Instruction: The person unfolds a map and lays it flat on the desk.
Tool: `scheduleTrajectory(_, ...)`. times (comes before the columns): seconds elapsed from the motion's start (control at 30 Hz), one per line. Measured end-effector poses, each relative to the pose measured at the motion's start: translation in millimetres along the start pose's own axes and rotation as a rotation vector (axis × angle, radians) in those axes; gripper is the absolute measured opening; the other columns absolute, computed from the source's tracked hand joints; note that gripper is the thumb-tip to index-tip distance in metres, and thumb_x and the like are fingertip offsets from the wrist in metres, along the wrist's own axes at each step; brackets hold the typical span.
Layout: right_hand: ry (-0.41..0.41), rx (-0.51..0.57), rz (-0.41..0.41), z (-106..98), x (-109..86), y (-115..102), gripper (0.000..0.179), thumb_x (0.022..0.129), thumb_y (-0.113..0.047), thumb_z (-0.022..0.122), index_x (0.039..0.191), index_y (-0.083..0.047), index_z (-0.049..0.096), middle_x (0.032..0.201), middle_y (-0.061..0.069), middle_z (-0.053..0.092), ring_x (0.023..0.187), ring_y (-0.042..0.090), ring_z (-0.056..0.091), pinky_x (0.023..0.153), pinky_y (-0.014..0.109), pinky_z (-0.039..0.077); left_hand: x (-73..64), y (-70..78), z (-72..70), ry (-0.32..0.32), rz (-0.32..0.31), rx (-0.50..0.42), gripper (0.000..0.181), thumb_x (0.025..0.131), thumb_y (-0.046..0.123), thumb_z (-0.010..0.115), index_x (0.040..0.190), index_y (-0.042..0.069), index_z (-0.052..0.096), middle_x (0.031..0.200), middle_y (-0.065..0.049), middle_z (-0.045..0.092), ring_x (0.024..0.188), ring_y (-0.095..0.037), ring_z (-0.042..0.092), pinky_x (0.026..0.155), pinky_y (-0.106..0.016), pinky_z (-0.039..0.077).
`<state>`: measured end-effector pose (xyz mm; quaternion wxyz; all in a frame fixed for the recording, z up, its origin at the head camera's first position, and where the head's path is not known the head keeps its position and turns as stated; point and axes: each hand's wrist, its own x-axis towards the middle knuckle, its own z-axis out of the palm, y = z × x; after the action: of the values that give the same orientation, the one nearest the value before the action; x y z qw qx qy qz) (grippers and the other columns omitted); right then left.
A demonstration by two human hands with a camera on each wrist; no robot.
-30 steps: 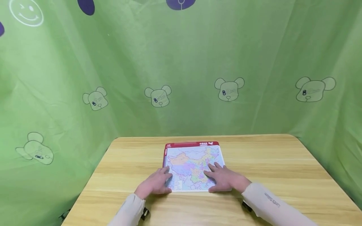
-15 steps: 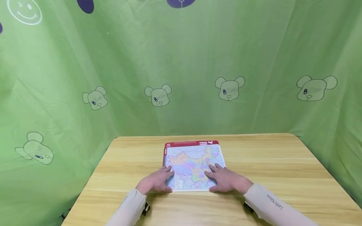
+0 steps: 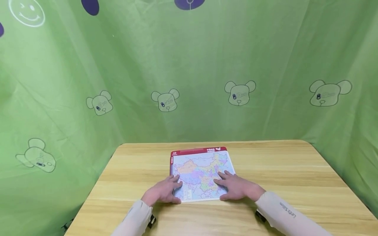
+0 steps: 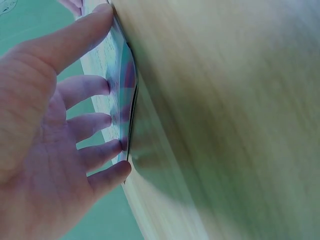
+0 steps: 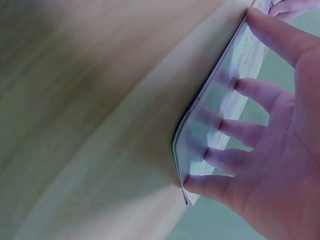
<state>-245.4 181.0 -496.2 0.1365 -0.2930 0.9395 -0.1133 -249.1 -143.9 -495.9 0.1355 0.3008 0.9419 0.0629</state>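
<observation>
A thin map board (image 3: 193, 170) of China with a red top border lies flat on the wooden table (image 3: 289, 173). My left hand (image 3: 163, 191) rests on its left side, fingers spread over the lower left corner and thumb at the near edge. On the opposite side, my right hand (image 3: 236, 187) touches the surface with fingertips, its thumb at the near edge too. In the left wrist view, straight fingertips press on the glossy map board (image 4: 122, 95). The right wrist view has the fingers (image 5: 235, 159) likewise touching the surface, reflected in it.
A green curtain (image 3: 200, 121) printed with bear heads hangs behind and beside the table. Dark wrist camera mounts show under both sleeves (image 3: 283, 209). Bare wood surrounds the map board on all sides.
The map board has turned slightly counterclockwise, its top edge shifting a little left. Both hands have stayed on it, moving only slightly.
</observation>
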Motion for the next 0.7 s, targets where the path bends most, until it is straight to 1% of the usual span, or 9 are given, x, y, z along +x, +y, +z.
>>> scheduleTrajectory(0.4,-0.015,0.012,0.000,-1.0,3.1,3.3,0.065,0.088,-0.049,0.059,0.142,-0.014,0.045,0.152,0.021,0.025,0.137,0.047,0.017,0.105,0.068,0.018,-2.1,2.7,0.4,0.001,-0.003,0.026,0.077,0.076,0.054,0.070,0.139,0.015,0.048,0.153,-0.011,0.027,0.139,-0.034,0.024,0.111,-0.045,0.025)
scheduleTrajectory(0.7,-0.016,0.021,0.003,-2.2,4.6,3.0,0.064,0.089,-0.047,0.059,0.142,-0.014,0.044,0.152,0.020,0.024,0.137,0.047,0.016,0.105,0.068,0.016,-3.0,4.6,0.7,0.006,0.020,0.075,0.077,0.075,0.055,0.070,0.138,0.016,0.049,0.152,-0.012,0.029,0.138,-0.035,0.025,0.111,-0.045,0.026)
